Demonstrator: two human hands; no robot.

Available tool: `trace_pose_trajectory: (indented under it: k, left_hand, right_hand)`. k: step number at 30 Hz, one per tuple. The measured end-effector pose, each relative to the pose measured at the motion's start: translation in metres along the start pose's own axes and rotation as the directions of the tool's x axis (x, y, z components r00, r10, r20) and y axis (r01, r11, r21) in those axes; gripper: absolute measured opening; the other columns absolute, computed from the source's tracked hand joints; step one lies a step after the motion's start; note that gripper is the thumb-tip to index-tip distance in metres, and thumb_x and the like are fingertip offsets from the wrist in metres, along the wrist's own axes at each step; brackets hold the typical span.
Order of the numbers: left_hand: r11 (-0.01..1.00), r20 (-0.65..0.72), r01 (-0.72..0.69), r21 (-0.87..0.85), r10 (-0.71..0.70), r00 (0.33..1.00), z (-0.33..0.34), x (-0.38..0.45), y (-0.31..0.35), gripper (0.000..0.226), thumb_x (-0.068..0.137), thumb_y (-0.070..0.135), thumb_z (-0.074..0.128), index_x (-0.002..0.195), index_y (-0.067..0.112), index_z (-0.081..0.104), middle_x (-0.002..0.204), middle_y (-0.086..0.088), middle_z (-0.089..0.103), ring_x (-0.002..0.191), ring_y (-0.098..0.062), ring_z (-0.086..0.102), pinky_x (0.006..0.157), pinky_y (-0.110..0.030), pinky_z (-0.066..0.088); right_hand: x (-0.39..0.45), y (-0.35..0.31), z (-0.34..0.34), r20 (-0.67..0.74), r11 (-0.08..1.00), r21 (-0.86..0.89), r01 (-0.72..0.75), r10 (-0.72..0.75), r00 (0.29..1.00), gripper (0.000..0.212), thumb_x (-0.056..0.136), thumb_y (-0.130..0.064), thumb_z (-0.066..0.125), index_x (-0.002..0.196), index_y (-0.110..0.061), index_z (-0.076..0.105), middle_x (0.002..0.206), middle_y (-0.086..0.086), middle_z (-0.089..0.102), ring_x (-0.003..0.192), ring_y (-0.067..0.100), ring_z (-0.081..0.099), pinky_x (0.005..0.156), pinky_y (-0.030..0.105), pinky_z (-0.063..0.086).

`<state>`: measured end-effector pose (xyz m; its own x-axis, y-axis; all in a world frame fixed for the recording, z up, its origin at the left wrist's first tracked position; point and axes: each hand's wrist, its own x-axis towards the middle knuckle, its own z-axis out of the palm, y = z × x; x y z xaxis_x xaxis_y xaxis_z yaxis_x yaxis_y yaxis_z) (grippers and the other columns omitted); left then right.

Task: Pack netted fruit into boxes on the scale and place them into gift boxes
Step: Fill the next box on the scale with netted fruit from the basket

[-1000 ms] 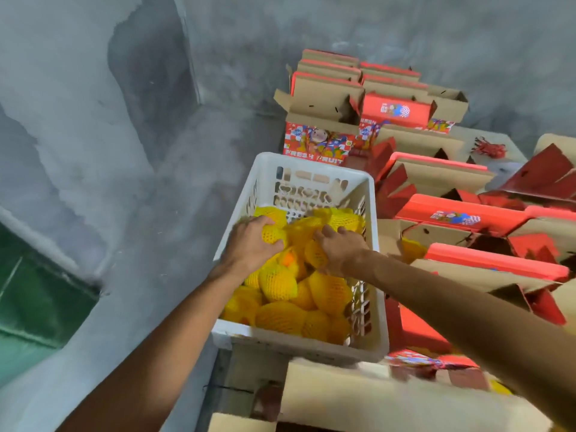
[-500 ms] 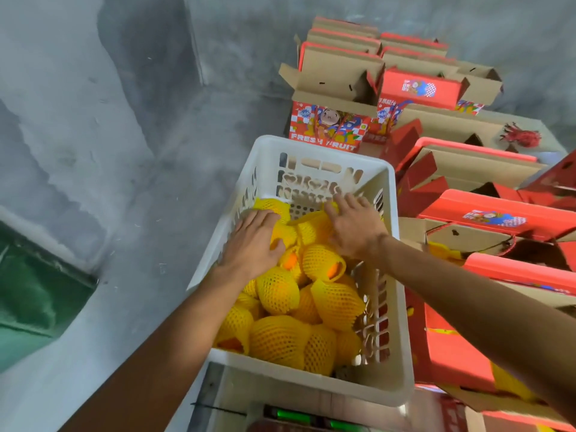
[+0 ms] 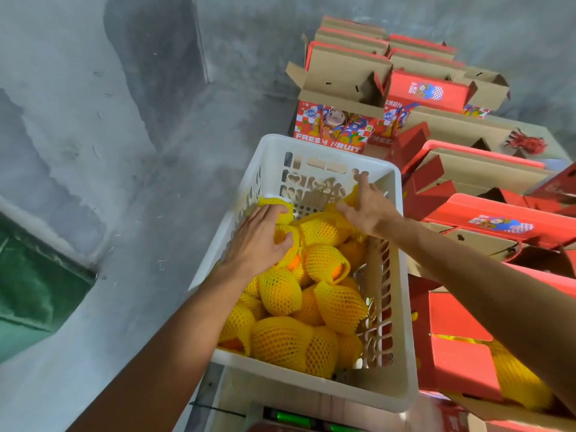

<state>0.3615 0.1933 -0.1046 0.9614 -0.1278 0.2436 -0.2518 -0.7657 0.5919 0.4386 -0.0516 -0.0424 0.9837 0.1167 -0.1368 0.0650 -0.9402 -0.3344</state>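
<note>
Both hands reached into the white basket (image 3: 402,338): left hand (image 3: 260,241) curled on netted fruit (image 3: 324,263), right hand (image 3: 366,208) spread flat. Most fruit lay nearer the person, behind both hands.

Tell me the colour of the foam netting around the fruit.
Yellow foam netting in the white plastic crate, best in the head view.

I see a grey concrete floor (image 3: 131,188) with a darker damp patch (image 3: 156,67) at far left, and a green sheet (image 3: 28,285) at near left.
</note>
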Motion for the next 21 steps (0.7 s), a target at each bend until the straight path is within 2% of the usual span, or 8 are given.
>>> trace_pose_trajectory:
  k: [3, 5, 7, 11, 14, 16, 18, 21]
  left_hand:
    - [1.0, 0.034, 0.027, -0.002, -0.027, 0.999, 0.0, -0.001, 0.0, 0.049, 0.092, 0.038, 0.07, 0.135, 0.024, 0.052, 0.135, 0.0, 0.058, 0.128, -0.02, 0.05, 0.104, -0.038, 0.045]
    - [0.999, 0.066, 0.042, 0.007, -0.042, 0.997, 0.002, -0.001, -0.001, 0.051, 0.093, 0.042, 0.068, 0.137, 0.025, 0.05, 0.138, 0.001, 0.057, 0.129, -0.019, 0.049, 0.105, -0.036, 0.044]
    - [0.999, 0.078, 0.053, 0.012, -0.054, 0.995, 0.003, -0.002, -0.002, 0.052, 0.093, 0.044, 0.067, 0.138, 0.025, 0.049, 0.139, 0.001, 0.056, 0.13, -0.019, 0.049, 0.105, -0.035, 0.043]
    - [0.992, 0.07, -0.012, 0.124, 0.003, 0.998, 0.004, 0.0, -0.008, 0.046, 0.095, 0.045, 0.063, 0.134, 0.024, 0.05, 0.133, 0.004, 0.058, 0.129, -0.018, 0.046, 0.106, -0.036, 0.041]
    - [0.988, 0.068, -0.023, 0.153, 0.013, 0.998, 0.003, 0.001, -0.011, 0.045, 0.094, 0.046, 0.062, 0.133, 0.025, 0.051, 0.132, 0.005, 0.058, 0.129, -0.017, 0.045, 0.109, -0.037, 0.04]
    - [0.989, 0.072, -0.018, 0.147, 0.007, 0.997, 0.004, 0.001, -0.011, 0.046, 0.094, 0.046, 0.062, 0.134, 0.024, 0.051, 0.133, 0.005, 0.058, 0.129, -0.017, 0.046, 0.109, -0.039, 0.041]
    - [0.989, 0.075, -0.019, 0.145, 0.008, 0.997, 0.004, 0.001, -0.01, 0.046, 0.094, 0.045, 0.062, 0.134, 0.023, 0.051, 0.133, 0.004, 0.058, 0.129, -0.019, 0.047, 0.108, -0.041, 0.041]
    - [0.992, 0.074, -0.016, 0.126, 0.007, 0.997, 0.004, 0.002, -0.007, 0.044, 0.094, 0.044, 0.063, 0.132, 0.023, 0.052, 0.133, 0.003, 0.059, 0.128, -0.019, 0.048, 0.108, -0.04, 0.042]
  right_hand:
    - [0.003, -0.017, 0.003, -0.079, 0.979, 0.205, 0.001, 0.015, 0.997, 0.09, 0.088, -0.058, 0.069, 0.153, -0.018, 0.021, 0.148, 0.019, 0.047, 0.128, 0.039, 0.052, 0.101, 0.046, 0.046]
    - [0.008, -0.032, 0.011, -0.075, 0.948, 0.319, -0.004, 0.029, 0.997, 0.097, 0.083, -0.057, 0.076, 0.153, -0.019, 0.021, 0.151, 0.017, 0.045, 0.133, 0.037, 0.049, 0.106, 0.047, 0.045]
    - [0.018, -0.045, 0.021, -0.056, 0.911, 0.409, -0.055, 0.085, 0.995, 0.101, 0.08, -0.056, 0.08, 0.152, -0.016, 0.023, 0.147, 0.015, 0.049, 0.131, 0.036, 0.05, 0.104, 0.044, 0.046]
    - [0.039, -0.058, 0.046, 0.086, 0.78, 0.567, -0.263, 0.262, 0.961, 0.101, 0.086, -0.069, 0.066, 0.153, -0.007, 0.025, 0.151, 0.016, 0.046, 0.137, 0.035, 0.046, 0.102, 0.038, 0.041]
    - [0.047, -0.052, 0.059, 0.089, 0.867, 0.454, -0.207, 0.186, 0.978, 0.1, 0.093, -0.073, 0.048, 0.157, -0.004, 0.015, 0.153, 0.021, 0.044, 0.14, 0.038, 0.044, 0.11, 0.041, 0.037]
    - [0.046, -0.038, 0.063, 0.122, 0.95, 0.281, -0.135, 0.104, 0.987, 0.102, 0.093, -0.072, 0.049, 0.159, -0.007, 0.007, 0.146, 0.021, 0.052, 0.135, 0.039, 0.05, 0.11, 0.045, 0.041]
    - [0.042, -0.022, 0.063, 0.211, 0.998, 0.052, -0.043, 0.031, 0.977, 0.1, 0.089, -0.073, 0.055, 0.159, -0.014, 0.017, 0.148, 0.018, 0.051, 0.135, 0.038, 0.05, 0.109, 0.047, 0.044]
    - [0.029, -0.005, 0.067, 0.319, 0.962, -0.215, 0.166, -0.091, 0.943, 0.087, 0.087, -0.069, 0.063, 0.154, -0.02, 0.037, 0.159, 0.013, 0.036, 0.143, 0.037, 0.039, 0.114, 0.046, 0.038]
